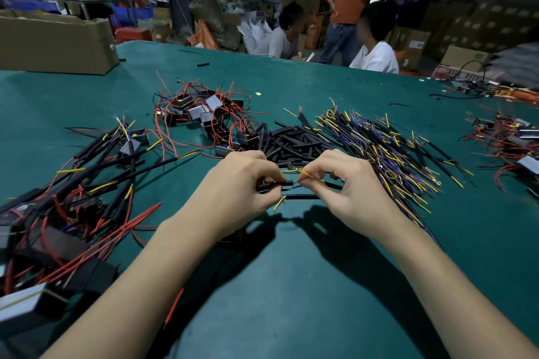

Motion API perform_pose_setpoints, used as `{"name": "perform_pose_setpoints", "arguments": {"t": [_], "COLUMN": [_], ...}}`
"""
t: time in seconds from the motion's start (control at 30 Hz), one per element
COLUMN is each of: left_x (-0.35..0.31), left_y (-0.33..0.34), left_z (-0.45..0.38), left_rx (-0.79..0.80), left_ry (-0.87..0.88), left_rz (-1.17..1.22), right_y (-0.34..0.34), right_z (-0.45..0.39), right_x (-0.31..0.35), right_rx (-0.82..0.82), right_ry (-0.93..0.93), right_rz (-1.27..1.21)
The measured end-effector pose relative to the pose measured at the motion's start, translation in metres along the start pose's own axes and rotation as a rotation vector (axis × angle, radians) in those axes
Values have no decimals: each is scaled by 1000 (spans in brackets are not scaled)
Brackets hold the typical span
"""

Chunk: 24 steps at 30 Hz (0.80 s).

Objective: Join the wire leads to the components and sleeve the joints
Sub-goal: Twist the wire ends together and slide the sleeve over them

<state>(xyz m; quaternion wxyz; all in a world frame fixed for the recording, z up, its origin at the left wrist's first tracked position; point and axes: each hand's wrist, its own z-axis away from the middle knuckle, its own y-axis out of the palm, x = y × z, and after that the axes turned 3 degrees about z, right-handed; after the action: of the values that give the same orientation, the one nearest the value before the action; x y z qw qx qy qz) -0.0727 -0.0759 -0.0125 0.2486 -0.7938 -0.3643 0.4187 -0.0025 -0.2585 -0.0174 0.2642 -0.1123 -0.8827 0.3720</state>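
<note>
Two hands meet above the green table [291, 285]: my left hand [236, 183] pinches a black sleeve [277, 183], and my right hand [350, 183] pinches a yellow wire [306, 174] at the sleeve's open end. Near left, finished parts [58, 213] lie tangled. Just beyond my fingers sit loose sleeves [291, 140]; cut wires [393, 148] lie right, and boxed components [204, 114] farther left.

Bare green table [291, 285] near the body; wire heaps [393, 148] left, right and ahead.
</note>
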Motion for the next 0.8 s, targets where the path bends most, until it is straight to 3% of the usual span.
{"name": "perform_pose_setpoints", "arguments": {"t": [0.17,0.33,0.47,0.53,0.8], "left_x": [0,2,7,6,2], "left_y": [6,7,5,4,12], "left_z": [1,-1,-1,-1,0], "left_rx": [12,-15,-57,-97,-142], "left_ry": [1,-53,-91,-116,-109], "left_rz": [33,111,139,179,299], "right_y": [3,2,-4,-4,-2], "right_z": [1,1,2,3,1], "right_x": [-2,-3,-11,-12,-9], "right_rx": [8,24,116,102,94], "right_ry": [17,250,364,424,407], "right_rz": [3,-271,-262,-380,-439]}}
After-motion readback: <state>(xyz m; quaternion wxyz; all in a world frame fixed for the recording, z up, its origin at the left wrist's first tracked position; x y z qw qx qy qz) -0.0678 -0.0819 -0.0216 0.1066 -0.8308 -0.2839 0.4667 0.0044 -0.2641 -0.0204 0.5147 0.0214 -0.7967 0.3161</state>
